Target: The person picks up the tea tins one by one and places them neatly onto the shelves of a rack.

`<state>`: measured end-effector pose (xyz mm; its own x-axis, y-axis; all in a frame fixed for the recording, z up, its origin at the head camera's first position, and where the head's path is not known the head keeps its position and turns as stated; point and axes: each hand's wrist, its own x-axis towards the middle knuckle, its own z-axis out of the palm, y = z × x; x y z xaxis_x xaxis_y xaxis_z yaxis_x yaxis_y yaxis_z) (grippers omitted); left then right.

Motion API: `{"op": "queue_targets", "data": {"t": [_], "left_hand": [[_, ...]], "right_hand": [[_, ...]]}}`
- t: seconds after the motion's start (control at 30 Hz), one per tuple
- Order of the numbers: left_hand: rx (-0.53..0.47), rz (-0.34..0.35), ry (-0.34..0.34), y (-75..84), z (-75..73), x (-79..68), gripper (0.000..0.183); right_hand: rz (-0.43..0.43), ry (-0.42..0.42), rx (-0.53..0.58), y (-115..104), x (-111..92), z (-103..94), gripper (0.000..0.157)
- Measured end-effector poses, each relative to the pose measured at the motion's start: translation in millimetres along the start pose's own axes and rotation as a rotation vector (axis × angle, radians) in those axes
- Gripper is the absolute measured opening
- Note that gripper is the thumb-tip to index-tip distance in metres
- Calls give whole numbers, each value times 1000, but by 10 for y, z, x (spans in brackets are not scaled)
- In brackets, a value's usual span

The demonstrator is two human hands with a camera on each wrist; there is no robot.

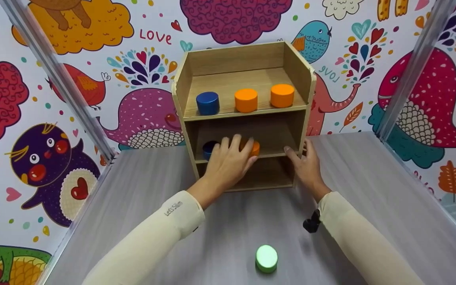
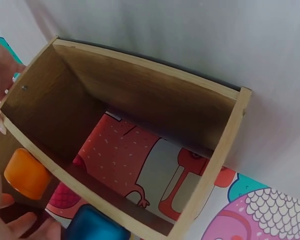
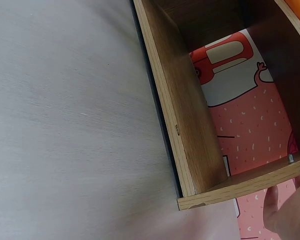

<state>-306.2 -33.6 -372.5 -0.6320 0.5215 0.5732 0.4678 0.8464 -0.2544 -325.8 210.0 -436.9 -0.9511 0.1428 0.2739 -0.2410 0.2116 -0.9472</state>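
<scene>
A small wooden shelf unit [image 1: 247,61] stands against the back wall. My left hand [image 1: 228,160] reaches to its middle tier, fingers spread beside an orange cylinder [image 1: 255,149] and partly covering it. In the left wrist view the same orange cylinder [image 2: 27,174] shows a gap from the fingers [image 2: 22,225]. Left of that hand sits a dark blue cylinder [image 1: 209,149], partly hidden. My right hand [image 1: 306,166] holds the unit's right side panel, thumb at the middle shelf's front edge and fingers along the outside.
On the top tier stand a blue cylinder [image 1: 208,103] and two orange cylinders, one left [image 1: 246,100] and one right [image 1: 282,95]. A light green cylinder [image 1: 266,258] stands on the grey table [image 1: 149,190] near the front. Printed walls [image 1: 145,67] enclose the table.
</scene>
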Motion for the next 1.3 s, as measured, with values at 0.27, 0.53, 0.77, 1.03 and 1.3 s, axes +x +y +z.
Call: {"op": "queue_targets", "data": {"t": [0.27,0.53,0.77,1.03,1.3], "left_hand": [[125,65,167,17,3,-261,50],[76,149,132,227,20,-597,49],[-7,240,53,531,81,-902,46],[-128,349,-94,879,131,-1288,45],[-234,401,-349,1004,123,-1577,52]], "right_hand": [[8,4,-5,10,12,-5,63],[28,-1,4,28,21,-23,64],[29,2,-1,143,71,-21,64],[18,7,0,342,140,-19,65],[56,-15,27,6,39,-7,65]]}}
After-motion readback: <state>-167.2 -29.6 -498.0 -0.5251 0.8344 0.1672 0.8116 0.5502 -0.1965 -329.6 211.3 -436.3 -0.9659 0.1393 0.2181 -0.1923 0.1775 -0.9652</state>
